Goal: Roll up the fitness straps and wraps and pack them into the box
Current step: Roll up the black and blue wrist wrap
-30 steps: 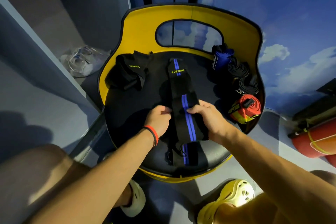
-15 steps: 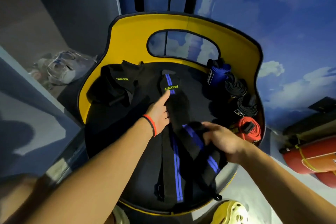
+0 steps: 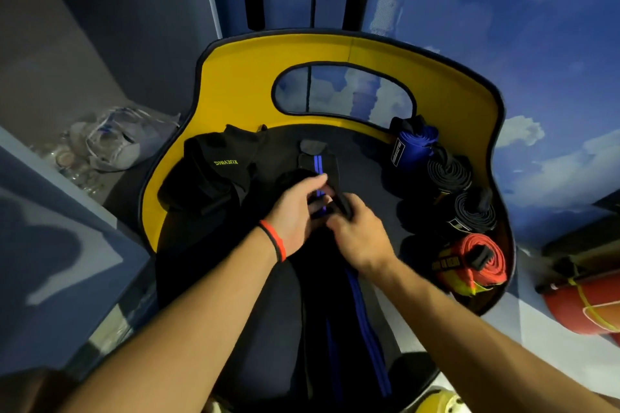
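Both my hands are on the black wrap with blue stripes (image 3: 349, 318), which lies on the round black seat (image 3: 369, 174). Its long axis runs straight away from me, with the far end near the yellow backrest and the near end trailing off toward my knees. My left hand (image 3: 295, 214) and right hand (image 3: 359, 238) meet side by side over its far half, each grip narrow, pinching a fold of fabric; blur hides the exact finger placement. I judge the roll should travel along that axis toward me, both hands equally near. The rolled straps (image 3: 474, 211) sit along the seat's right edge; no box is in view
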{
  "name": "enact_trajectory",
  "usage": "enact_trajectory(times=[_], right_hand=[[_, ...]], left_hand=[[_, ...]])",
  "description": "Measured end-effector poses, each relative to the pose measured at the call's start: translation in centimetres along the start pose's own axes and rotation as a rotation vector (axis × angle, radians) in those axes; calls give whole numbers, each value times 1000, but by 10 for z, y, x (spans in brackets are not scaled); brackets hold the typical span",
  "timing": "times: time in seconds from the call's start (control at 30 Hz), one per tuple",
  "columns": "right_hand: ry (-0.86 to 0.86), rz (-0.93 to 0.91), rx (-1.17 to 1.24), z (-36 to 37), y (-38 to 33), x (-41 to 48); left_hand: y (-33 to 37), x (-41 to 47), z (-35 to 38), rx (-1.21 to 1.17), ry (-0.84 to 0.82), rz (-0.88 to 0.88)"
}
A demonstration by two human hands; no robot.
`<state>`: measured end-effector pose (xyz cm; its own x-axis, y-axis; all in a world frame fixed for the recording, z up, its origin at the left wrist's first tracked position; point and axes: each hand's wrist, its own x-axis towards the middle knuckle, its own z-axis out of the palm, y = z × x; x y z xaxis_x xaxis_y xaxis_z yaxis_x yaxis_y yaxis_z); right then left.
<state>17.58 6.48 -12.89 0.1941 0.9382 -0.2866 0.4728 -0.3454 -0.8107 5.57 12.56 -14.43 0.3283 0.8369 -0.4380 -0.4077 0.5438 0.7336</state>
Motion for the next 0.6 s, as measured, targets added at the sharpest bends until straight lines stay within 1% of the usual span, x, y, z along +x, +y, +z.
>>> enact_trajectory(times=[0.07,0.1,0.13,0.17,0.2,0.27,0.33,0.4,0.5,0.6], right_hand=[[-95,203,464,-3,-1,9],[-156,296,631,-6,-2,11],[-205,366,718,-9,-3,12],[-226,417,754,-11,-4,12],[-231,451,747,-12,-4,13],[-160,490,601,-13,-2,11],[-144,494,481,-10,6,9],[-159,449,360,-2,16,9],[-131,340,101,5,17,10],[-132,284,7,5,19,12]], left_hand=[[2,11,-9,4,99,44],[1,18,-13,51,149,91],[0,25,-16,93,192,140],[1,31,-20,126,239,180],[3,37,-22,145,284,208],[9,48,-25,238,377,256],[17,58,-29,363,460,292],[24,68,-34,461,479,297],[30,82,-37,628,478,262],[36,95,-35,669,511,326]])
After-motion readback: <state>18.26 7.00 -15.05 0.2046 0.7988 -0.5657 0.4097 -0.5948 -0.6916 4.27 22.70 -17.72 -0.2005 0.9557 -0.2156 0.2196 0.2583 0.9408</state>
